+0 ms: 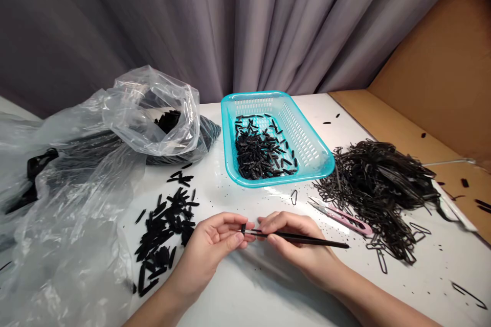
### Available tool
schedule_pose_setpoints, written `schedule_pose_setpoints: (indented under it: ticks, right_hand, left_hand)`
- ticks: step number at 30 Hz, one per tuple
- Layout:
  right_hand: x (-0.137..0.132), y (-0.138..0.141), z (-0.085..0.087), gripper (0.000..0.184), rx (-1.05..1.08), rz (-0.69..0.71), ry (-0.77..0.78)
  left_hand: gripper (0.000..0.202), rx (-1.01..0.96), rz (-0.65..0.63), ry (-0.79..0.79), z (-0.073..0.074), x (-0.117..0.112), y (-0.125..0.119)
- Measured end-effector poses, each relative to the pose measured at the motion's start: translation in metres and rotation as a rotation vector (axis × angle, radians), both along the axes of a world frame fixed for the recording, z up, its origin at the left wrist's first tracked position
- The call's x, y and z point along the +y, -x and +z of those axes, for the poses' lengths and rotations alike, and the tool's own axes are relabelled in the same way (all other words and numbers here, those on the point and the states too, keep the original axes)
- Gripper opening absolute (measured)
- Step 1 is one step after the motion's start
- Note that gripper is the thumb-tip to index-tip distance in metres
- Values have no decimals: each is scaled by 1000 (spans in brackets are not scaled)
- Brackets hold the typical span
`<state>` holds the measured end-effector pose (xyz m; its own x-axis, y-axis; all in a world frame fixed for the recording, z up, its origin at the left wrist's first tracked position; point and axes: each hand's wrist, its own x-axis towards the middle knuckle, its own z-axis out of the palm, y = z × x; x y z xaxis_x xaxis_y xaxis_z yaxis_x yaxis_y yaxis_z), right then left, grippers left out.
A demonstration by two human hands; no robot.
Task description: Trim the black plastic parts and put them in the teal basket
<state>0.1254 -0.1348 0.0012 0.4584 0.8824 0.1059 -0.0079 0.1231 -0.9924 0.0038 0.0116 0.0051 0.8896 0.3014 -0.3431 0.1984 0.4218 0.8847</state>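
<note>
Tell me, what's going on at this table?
A person is working on a small black piece with bare hands. The left hand pinches it, while the right hand holds black tweezers with their tips at the piece. Beyond the hands, a blue basket holds many small black pieces. More lie in a loose pile on the left, beside a clear plastic bag. On the right, pink snips lie by a black tangled heap.
</note>
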Motion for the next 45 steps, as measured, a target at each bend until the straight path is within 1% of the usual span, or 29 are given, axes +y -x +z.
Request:
schedule_pose_setpoints:
  ticks: [7,12,16,22,27,37,45]
  right_hand:
    - [0,-1,1,9,-6,-4,21]
    - [-1,-4,3,7,-48,-1,86]
    - [-2,-8,2,7,21,24,111]
    - [0,-14,-2,10,193,92,61]
    - [1,-13,-4,12,279,90,43]
    - [2,-12,-4,9,334,78,18]
    - [3,-10,-1,9,376,83,-11]
  left_hand:
    - [15,33,10,-19,0,0,-1]
    - [15,50,5,-40,1,-1,0]
    - [16,56,-19,-45,2,-1,0]
    - [15,42,-52,-17,3,-1,0]
    - [17,22,-75,3,5,-1,0]
    - [16,-20,-65,2,1,-3,-1]
    - [15,-29,-17,-65,6,-6,-4]
